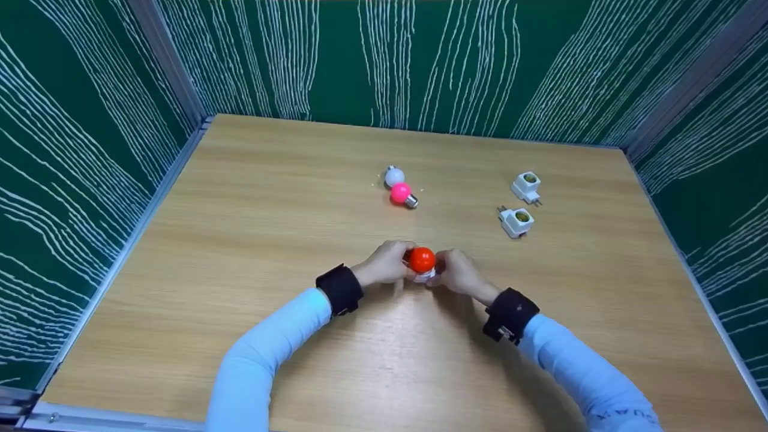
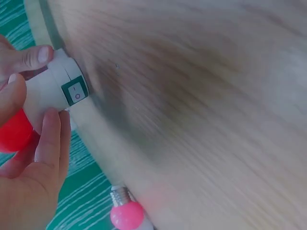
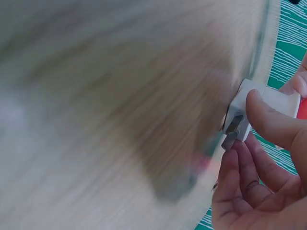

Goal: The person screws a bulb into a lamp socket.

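Note:
A white plug-in lamp socket [image 2: 48, 91] with a rocker switch [image 2: 76, 92] on its end holds a red bulb [image 1: 422, 260]. My left hand [image 1: 389, 262] grips the socket beside the bulb, thumb on one side and fingers on the other. From the other side my right hand [image 1: 461, 275] pinches the socket's body, its thumb [image 3: 268, 115] lying along the white casing near the metal plug pins [image 3: 232, 134]. Held together, socket and bulb are close over the wooden table, and the hands partly hide the socket in the head view.
Beyond the hands lie a pink bulb [image 1: 400, 193] and a white bulb [image 1: 394, 176], side by side. Two more white plug-in sockets [image 1: 527, 186], [image 1: 516, 222] lie at the right. Green white-streaked walls [image 1: 342, 66] enclose the wooden table [image 1: 270, 198].

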{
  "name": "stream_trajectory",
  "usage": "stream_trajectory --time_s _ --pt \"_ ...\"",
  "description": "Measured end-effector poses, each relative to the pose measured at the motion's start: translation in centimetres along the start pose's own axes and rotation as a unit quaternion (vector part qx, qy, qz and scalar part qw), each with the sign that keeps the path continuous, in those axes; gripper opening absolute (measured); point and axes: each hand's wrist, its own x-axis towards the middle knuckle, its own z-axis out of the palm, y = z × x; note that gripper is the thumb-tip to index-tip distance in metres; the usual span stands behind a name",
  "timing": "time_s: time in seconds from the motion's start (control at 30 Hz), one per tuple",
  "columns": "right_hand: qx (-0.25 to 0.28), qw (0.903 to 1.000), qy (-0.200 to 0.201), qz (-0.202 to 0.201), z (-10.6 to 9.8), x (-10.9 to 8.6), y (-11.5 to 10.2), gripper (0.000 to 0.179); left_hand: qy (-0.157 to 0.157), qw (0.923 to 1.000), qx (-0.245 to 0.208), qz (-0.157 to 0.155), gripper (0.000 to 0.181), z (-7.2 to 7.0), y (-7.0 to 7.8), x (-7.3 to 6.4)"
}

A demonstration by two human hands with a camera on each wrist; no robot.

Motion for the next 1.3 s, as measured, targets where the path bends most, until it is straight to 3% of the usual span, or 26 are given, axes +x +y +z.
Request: stream_trajectory --time_s 0.2,0.3,0.4,0.53,0.73,0.87,0.9,0.93,1.1,1.13,1.23,1.3 --pt "-0.018 0.9989 0.04 0.018 -1.4 1.0 1.0 0.022 0.026 0.9996 -0.006 0.002 0.048 0.2 0.5 2.5" --pt "-0.027 0.9974 0.061 0.027 -2.1 1.8 1.6 0.02 0.034 0.9987 -0.036 -0.012 0.05 0.2 0.6 4.2" --pt "-0.037 0.9943 0.089 0.045 -3.0 3.0 2.7 0.018 0.04 0.9963 -0.07 -0.028 0.052 0.4 0.6 6.8" --pt "-0.041 0.9898 0.112 0.078 -4.2 5.3 3.7 0.015 0.068 0.9937 -0.083 -0.034 0.051 0.0 0.9 9.9" --pt "-0.037 0.9854 0.118 0.118 -6.3 8.9 4.9 0.015 0.107 0.9863 -0.102 -0.073 0.052 -0.7 1.6 13.7" --pt "-0.029 0.9843 0.101 0.142 -7.3 10.6 5.3 0.02 0.128 0.9829 -0.093 -0.095 0.052 -0.6 1.0 15.9" --pt "-0.032 0.9835 0.1 0.147 -7.4 10.9 5.3 0.021 0.139 0.9829 -0.095 -0.075 0.052 -0.3 -0.3 17.0" --pt "-0.036 0.9831 0.101 0.149 -7.5 11.2 5.3 0.021 0.14 0.9829 -0.094 -0.075 0.052 -0.3 -0.6 17.5" --pt "-0.058 0.9783 0.122 0.157 -7.6 12.5 5.9 0.015 0.142 0.979 -0.117 -0.087 0.052 -0.6 -0.5 19.1" --pt "-0.059 0.9783 0.123 0.156 -7.7 12.8 6.1 0.015 0.135 0.9776 -0.114 -0.114 0.052 -1.1 0.8 18.5" --pt "-0.052 0.979 0.125 0.152 -8.1 14.2 7.2 0.013 0.142 0.9749 -0.118 -0.124 0.052 -1.8 1.9 18.7" --pt "-0.032 0.9819 0.14 0.123 -8.2 15.7 9.0 0.014 0.146 0.9747 -0.117 -0.121 0.051 -2.7 2.5 18.9"
